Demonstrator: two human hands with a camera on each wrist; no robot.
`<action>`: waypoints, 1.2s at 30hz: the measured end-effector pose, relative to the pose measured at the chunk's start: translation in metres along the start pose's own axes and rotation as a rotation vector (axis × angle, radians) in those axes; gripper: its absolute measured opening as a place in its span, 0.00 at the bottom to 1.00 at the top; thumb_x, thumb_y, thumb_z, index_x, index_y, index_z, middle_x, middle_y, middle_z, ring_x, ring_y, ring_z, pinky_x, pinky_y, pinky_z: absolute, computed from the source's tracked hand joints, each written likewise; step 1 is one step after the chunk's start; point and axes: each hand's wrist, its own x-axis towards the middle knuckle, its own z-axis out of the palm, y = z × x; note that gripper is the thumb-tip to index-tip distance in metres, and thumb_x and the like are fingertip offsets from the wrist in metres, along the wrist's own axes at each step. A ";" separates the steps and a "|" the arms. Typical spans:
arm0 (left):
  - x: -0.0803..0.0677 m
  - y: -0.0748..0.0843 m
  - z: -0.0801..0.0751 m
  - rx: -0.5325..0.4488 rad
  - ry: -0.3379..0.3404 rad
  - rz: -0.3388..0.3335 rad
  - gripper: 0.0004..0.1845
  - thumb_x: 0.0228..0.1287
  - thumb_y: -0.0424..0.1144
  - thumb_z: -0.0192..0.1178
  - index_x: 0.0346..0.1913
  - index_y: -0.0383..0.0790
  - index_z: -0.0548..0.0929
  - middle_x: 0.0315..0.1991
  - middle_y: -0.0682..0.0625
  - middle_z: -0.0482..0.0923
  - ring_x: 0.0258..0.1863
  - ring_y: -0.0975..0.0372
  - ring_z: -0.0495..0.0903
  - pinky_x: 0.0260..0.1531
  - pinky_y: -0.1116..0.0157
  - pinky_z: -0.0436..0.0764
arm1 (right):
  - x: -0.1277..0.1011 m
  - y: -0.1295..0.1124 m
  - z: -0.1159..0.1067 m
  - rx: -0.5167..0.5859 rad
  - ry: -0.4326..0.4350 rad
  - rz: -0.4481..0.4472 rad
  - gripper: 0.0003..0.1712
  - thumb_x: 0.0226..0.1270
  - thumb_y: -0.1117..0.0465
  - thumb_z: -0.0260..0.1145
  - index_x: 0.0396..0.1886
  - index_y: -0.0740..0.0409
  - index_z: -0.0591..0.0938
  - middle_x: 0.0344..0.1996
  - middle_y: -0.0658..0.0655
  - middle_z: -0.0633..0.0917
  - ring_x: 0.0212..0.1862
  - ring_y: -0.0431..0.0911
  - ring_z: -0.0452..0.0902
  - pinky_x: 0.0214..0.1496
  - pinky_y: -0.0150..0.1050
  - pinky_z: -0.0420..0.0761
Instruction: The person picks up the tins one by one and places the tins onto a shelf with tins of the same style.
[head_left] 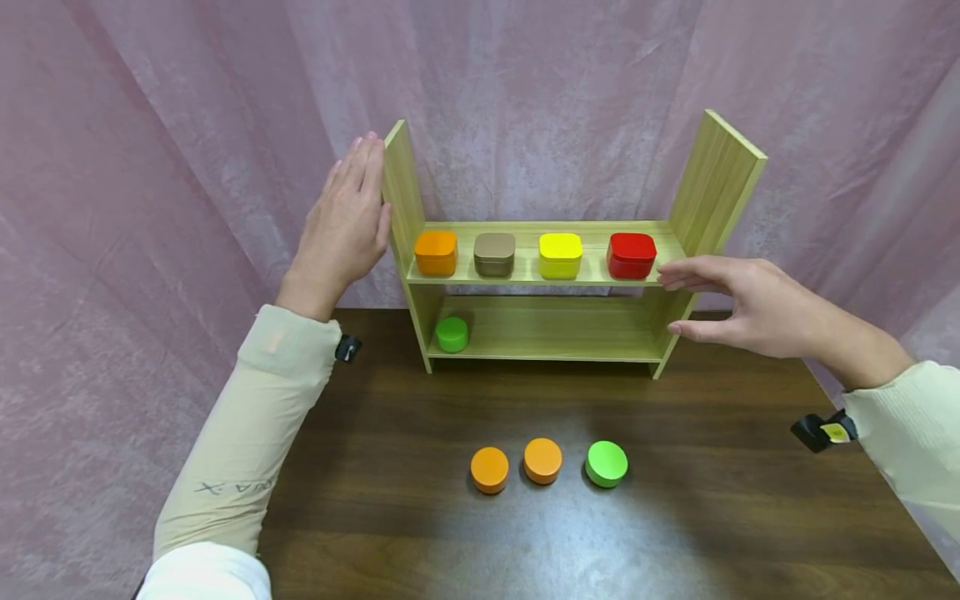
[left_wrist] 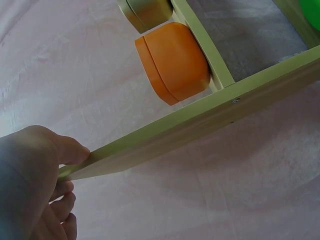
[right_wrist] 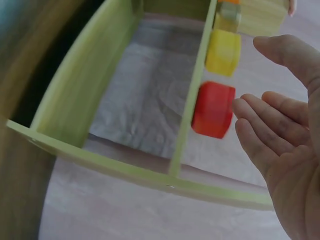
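Note:
A small two-tier wooden shelf point(head_left: 555, 358) stands on the table. My left hand point(head_left: 341, 217) is at its left side panel point(left_wrist: 150, 135); in the left wrist view the panel's end lies between thumb and fingers. My right hand point(head_left: 750, 304) is beside the right side panel point(head_left: 716, 183), fingers extended and thumb apart, holding nothing. Its fingertips are close to a red box point(right_wrist: 214, 110); whether they touch anything is unclear. Left of the red box on the upper board are a yellow box point(head_left: 560, 256), a brownish-grey box point(head_left: 494, 255) and an orange box point(head_left: 436, 253).
A round green container point(head_left: 452, 334) sits at the left of the lower board. In front of the shelf, two round orange containers point(head_left: 490, 470) and a lighter green one point(head_left: 606, 463) lie on the dark wooden table point(head_left: 420, 550). A pink curtain point(head_left: 540, 100) hangs behind.

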 end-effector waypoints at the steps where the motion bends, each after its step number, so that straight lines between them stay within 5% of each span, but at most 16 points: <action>1: 0.000 0.000 0.000 0.000 0.000 -0.001 0.38 0.80 0.34 0.50 0.85 0.30 0.46 0.87 0.38 0.46 0.87 0.47 0.47 0.87 0.49 0.48 | -0.002 0.000 0.003 0.003 0.003 -0.008 0.37 0.53 0.62 0.85 0.65 0.54 0.83 0.56 0.49 0.90 0.57 0.36 0.86 0.58 0.09 0.69; 4: 0.000 -0.001 -0.001 0.001 0.001 0.000 0.39 0.80 0.34 0.50 0.85 0.30 0.46 0.87 0.37 0.46 0.87 0.47 0.47 0.87 0.49 0.48 | -0.008 0.001 0.013 0.017 0.007 -0.053 0.38 0.52 0.63 0.86 0.64 0.54 0.83 0.55 0.48 0.90 0.56 0.29 0.84 0.60 0.10 0.70; 11: 0.000 -0.001 0.000 0.003 -0.003 -0.007 0.38 0.80 0.34 0.50 0.85 0.31 0.46 0.87 0.38 0.46 0.87 0.47 0.47 0.87 0.49 0.48 | -0.025 0.005 0.044 0.040 -0.024 -0.062 0.38 0.53 0.61 0.86 0.65 0.53 0.82 0.56 0.46 0.90 0.55 0.44 0.88 0.60 0.13 0.72; 18: -0.001 -0.002 0.000 0.003 0.004 -0.005 0.38 0.80 0.34 0.50 0.85 0.31 0.47 0.87 0.38 0.46 0.87 0.47 0.47 0.87 0.48 0.49 | -0.043 0.011 0.089 0.104 -0.067 -0.100 0.36 0.56 0.59 0.84 0.65 0.56 0.82 0.55 0.49 0.90 0.53 0.47 0.89 0.57 0.36 0.87; 23: -0.001 -0.002 -0.001 0.005 0.005 -0.005 0.38 0.80 0.34 0.50 0.85 0.31 0.47 0.87 0.38 0.46 0.87 0.47 0.47 0.87 0.49 0.49 | -0.057 0.015 0.118 0.153 -0.105 -0.056 0.37 0.58 0.58 0.84 0.67 0.55 0.80 0.56 0.48 0.89 0.55 0.47 0.88 0.57 0.50 0.88; 36: -0.002 -0.002 0.000 0.002 0.004 -0.006 0.38 0.80 0.35 0.49 0.85 0.30 0.47 0.87 0.38 0.46 0.87 0.47 0.47 0.87 0.48 0.50 | -0.084 0.022 0.185 0.250 -0.167 0.003 0.38 0.59 0.54 0.83 0.67 0.59 0.80 0.58 0.55 0.89 0.57 0.50 0.88 0.58 0.49 0.88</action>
